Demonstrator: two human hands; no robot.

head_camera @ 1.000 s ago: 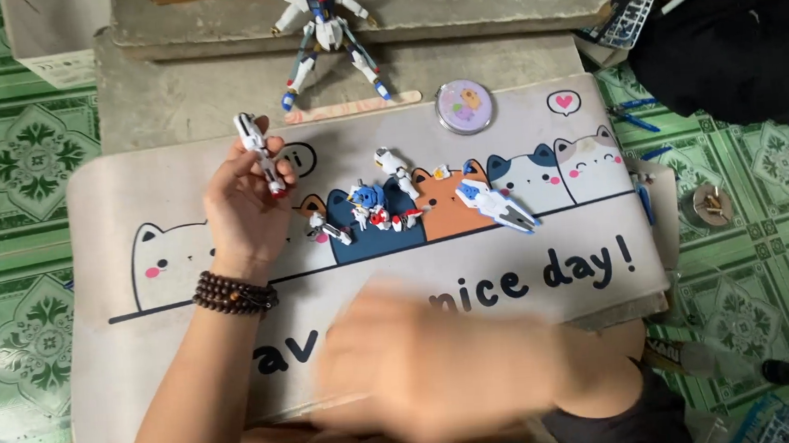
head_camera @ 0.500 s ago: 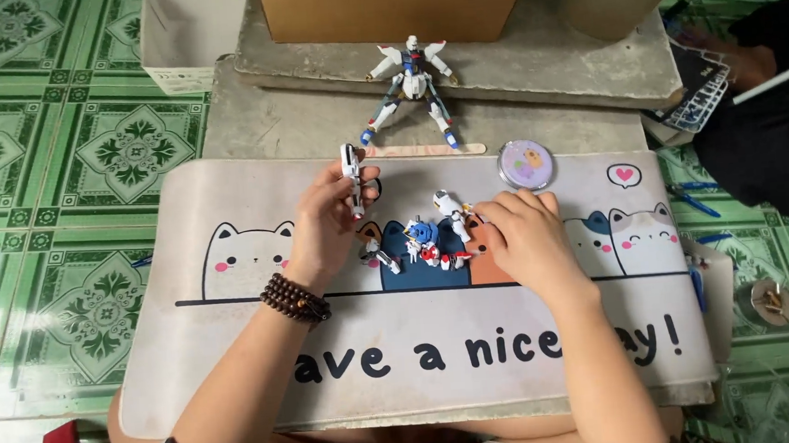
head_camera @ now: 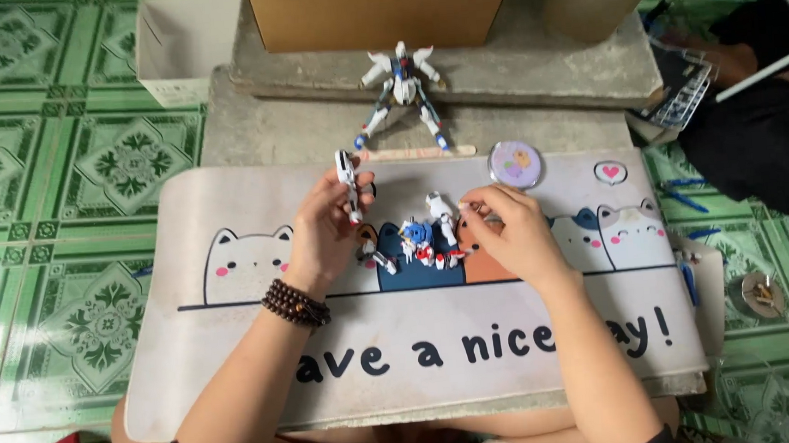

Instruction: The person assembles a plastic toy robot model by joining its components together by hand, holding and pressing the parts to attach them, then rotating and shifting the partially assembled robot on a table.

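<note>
My left hand (head_camera: 326, 231) holds a slim white model limb piece (head_camera: 348, 184) upright above a white desk mat (head_camera: 237, 353) printed with cartoon cats. My right hand (head_camera: 511, 230) rests on the mat, fingers pinched on a small white part I cannot make out clearly. Between the hands lie several loose white, blue and red model parts (head_camera: 416, 238). A finished white and blue robot figure (head_camera: 401, 90) lies on the concrete step beyond the mat. A bead bracelet (head_camera: 295, 303) circles my left wrist.
A round lilac tin (head_camera: 515, 164) sits on the mat's far edge. A cardboard box (head_camera: 380, 10) and a white box (head_camera: 180, 47) stand behind. Another person in dark clothing (head_camera: 758, 131) holds a parts frame (head_camera: 682, 100) at right. Blue tools (head_camera: 684, 197) lie on green tiles.
My right hand came up from the near edge of the mat to the loose parts and now pinches a small piece. My left hand keeps holding the white limb piece. The view shifted.
</note>
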